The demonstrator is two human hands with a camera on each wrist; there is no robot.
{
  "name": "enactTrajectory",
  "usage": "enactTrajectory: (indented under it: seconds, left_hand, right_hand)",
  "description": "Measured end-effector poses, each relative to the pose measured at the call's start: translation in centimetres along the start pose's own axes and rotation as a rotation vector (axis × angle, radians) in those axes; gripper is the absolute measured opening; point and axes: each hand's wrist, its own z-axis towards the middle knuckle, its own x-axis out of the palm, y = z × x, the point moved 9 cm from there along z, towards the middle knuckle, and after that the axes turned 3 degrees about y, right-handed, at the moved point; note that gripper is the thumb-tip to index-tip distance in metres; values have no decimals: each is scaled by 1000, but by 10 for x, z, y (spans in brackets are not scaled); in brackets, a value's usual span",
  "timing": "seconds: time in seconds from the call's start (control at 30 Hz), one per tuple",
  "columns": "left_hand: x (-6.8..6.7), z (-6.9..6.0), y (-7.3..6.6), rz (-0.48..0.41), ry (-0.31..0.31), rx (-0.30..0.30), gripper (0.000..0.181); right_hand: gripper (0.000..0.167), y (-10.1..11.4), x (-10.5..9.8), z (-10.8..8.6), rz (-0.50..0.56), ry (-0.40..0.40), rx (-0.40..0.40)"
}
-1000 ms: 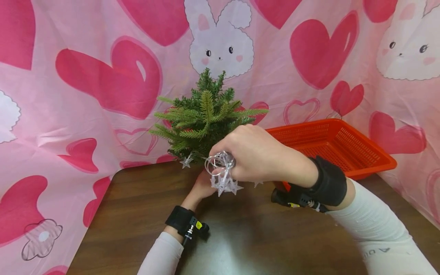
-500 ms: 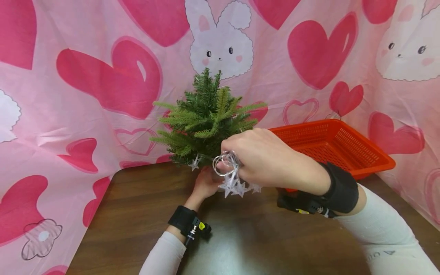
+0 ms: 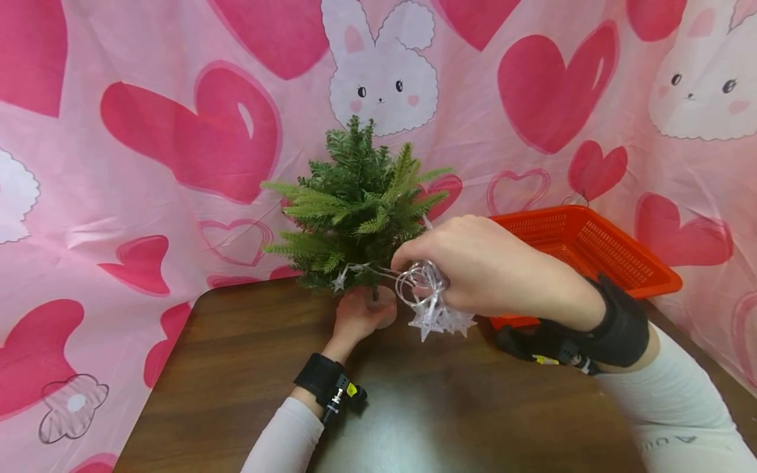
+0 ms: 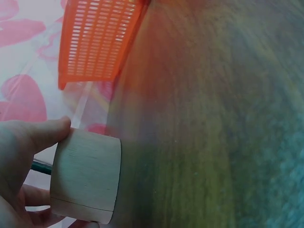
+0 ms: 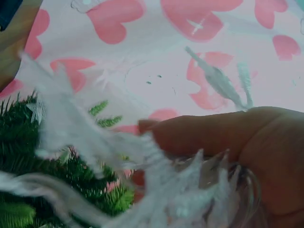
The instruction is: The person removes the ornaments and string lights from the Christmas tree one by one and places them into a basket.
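Note:
A small green artificial tree stands on the brown table. The left hand grips its round wooden base; in the left wrist view thumb and fingers curl round the pale wooden base. To the right of the tree, the right hand holds a bundle of clear star lights with coiled wire. From the bundle a wire runs left to the low branches, where one star hangs. In the right wrist view, blurred stars fill the space below the right hand.
An orange perforated basket sits at the back right of the table, partly behind the right hand and forearm. A pink cloth with hearts and rabbits hangs behind and at the sides.
The right hand with the star bundle has moved right, drawing out wire from the branches. The tree has turned, its branches shifting, and its base now shows in the left hand.

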Motion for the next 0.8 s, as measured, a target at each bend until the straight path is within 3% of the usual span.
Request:
enactTrajectory:
  seconds: [0.1,0.2,0.3,0.47,0.6,0.7,0.8]
  left_hand:
    - [-3,-2,-4,33,-55,33,44]
    - [-6,-5,-7,49,-113,62,46]
    - [-8,-8,-9,66,-151,77,49]
    - [-7,-8,-8,90,-150,43,55]
    - [-8,-9,-10,121,-138,37,54]
    - [-8,-9,-15,174,-144,58,48]
    - [-6,-7,-16,229,-112,29,40]
  right_hand:
    - [33,-1,16,3,-84,107,54]
    - [19,-5,30,6,-149,162,133]
    - [7,-7,40,8,-216,155,184]
    - [13,-6,56,10,-269,135,160]
    - [17,0,66,7,-156,153,72]
    - [30,6,69,5,-32,136,-1]
    - [40,13,72,2,73,123,-77]
